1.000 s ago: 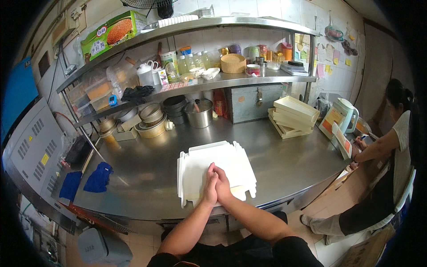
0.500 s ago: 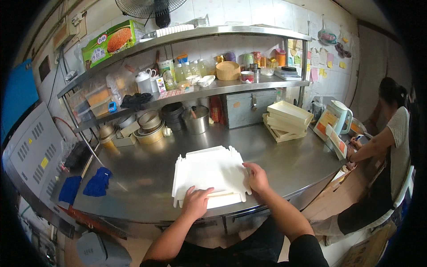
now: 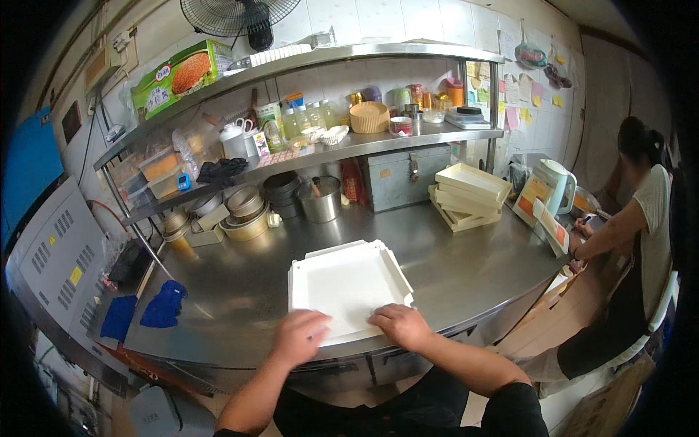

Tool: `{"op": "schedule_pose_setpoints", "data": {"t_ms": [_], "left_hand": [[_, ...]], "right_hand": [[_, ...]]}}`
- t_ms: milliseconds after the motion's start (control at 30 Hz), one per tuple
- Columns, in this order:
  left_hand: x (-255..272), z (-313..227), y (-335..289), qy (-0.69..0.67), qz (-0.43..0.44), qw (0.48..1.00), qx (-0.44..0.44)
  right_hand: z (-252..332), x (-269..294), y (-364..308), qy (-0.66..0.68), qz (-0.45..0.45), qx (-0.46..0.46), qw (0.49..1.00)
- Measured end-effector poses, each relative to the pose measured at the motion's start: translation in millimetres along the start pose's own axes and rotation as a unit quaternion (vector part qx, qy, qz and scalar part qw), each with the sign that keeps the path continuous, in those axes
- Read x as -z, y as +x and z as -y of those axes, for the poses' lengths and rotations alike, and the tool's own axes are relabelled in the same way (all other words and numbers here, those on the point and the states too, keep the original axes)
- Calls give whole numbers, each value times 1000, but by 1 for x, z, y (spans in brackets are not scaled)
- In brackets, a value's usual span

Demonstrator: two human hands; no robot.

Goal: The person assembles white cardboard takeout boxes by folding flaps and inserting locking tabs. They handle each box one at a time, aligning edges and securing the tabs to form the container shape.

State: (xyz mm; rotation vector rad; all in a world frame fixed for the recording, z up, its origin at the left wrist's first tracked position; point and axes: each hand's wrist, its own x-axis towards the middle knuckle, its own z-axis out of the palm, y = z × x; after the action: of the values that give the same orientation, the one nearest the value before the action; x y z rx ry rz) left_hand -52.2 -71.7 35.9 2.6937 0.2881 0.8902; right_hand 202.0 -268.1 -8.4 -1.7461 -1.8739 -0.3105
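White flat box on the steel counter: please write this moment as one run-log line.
left hand: flat on white box near edge | right hand: flat on same edge | box: on steel counter | nothing gripped

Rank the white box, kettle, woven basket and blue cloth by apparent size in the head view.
1. White box, largest, though nearest the camera.
2. Blue cloth and kettle: look alike, so unranked.
3. Woven basket, smallest, but farthest away.

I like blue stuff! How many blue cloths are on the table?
2. Both lie at the steel counter's left end: one blue cloth and a second blue cloth just left of it, at the edge. More could be hidden.
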Motion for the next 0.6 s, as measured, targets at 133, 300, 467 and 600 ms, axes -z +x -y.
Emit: {"op": "schedule_pose_setpoints", "data": {"t_ms": [133, 300, 467, 600], "left_hand": [[-46, 4, -17, 33, 86, 996, 2], [-61, 8, -7, 37, 108, 991, 69], [-57, 0, 5, 169, 72, 974, -133], [-63, 6, -5, 199, 189, 956, -101]], "right_hand": [[5, -13, 2, 38, 69, -52, 996], [8, -20, 24, 109, 160, -216, 957], [-8, -45, 12, -34, 53, -20, 998], [16, -44, 13, -12, 81, 10, 997]]}}
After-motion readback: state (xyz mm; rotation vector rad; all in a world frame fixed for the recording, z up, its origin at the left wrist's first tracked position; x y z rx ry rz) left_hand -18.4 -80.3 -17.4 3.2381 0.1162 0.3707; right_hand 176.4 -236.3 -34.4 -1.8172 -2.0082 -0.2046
